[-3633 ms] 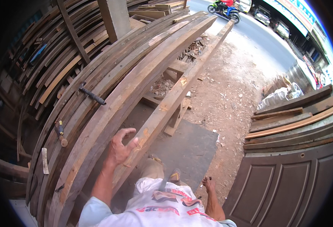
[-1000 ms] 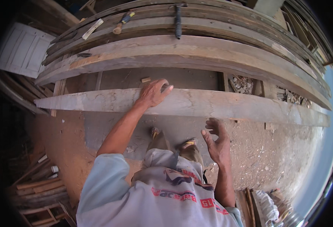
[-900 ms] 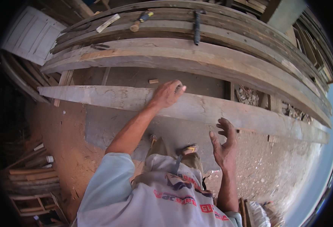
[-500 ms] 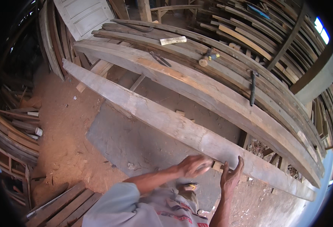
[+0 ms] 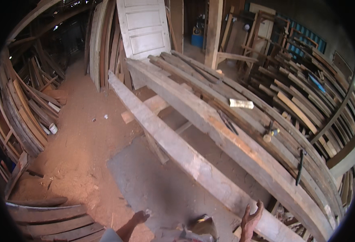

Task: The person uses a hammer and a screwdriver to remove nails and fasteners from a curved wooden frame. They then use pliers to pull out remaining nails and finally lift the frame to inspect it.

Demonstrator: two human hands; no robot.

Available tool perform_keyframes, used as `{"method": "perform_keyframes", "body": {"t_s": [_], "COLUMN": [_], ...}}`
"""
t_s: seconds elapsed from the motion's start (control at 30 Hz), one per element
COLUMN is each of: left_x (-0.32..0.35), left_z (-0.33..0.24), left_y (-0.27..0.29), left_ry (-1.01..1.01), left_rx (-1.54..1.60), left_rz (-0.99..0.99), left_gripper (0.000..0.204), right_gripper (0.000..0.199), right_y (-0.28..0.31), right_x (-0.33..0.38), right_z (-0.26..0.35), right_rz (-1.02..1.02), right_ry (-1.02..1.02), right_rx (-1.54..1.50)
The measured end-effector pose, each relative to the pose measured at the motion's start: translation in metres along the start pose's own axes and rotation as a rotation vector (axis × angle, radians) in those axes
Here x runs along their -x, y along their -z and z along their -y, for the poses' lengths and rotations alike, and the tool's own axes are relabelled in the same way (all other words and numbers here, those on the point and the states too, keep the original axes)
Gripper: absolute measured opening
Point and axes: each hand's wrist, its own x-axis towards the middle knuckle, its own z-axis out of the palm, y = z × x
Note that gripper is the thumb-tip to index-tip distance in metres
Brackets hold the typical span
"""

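Observation:
A long pale plank (image 5: 173, 139) runs slantwise from the far left to the near right, narrowing at its far end. By its near edge is my right hand (image 5: 251, 220), fingers raised and apart from the thumb. It overlaps the plank; firm contact cannot be made out. My left hand (image 5: 140, 218) hangs low over the floor, away from the plank. Its fingers are small and blurred, and nothing recognisable shows in it. Alongside the plank lies a thicker timber beam (image 5: 214, 117).
Beyond the beam, boards carry pincers (image 5: 228, 122), a pale wood block (image 5: 241, 104), a mallet-like tool (image 5: 268, 137) and a hammer (image 5: 300, 167). A white panelled door (image 5: 144, 32) leans at the back. Stacked timber (image 5: 302, 109) fills the right; slats (image 5: 60, 222) lie at lower left.
The view has tipped up and swung left, showing more of the workshop. My left hand has drawn away from the plank to the left, while my right hand stays by its edge.

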Motion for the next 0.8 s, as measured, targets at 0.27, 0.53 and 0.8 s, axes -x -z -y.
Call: {"method": "perform_keyframes", "body": {"t_s": [0.27,0.53,0.8], "left_x": [-0.092,-0.114,-0.152], "left_z": [-0.135,-0.303,-0.341], "left_y": [0.001,0.166,0.171], "left_ry": [-0.143,-0.050,-0.025], "left_rx": [0.790,1.420,1.128], "left_rz": [0.110,-0.241,-0.570], "left_gripper": [0.074,0.101,0.087], "right_gripper": [0.054,0.051,0.050], "right_y": [-0.017,-0.073,-0.114], "right_x": [-0.126,-0.243,-0.272], "right_z": [0.049,0.062,0.080], "right_rz": [-0.087,-0.018,0.039], "right_ry": [-0.044,-0.106,-0.166], "right_rx": [-0.070,-0.119,-0.060]}}
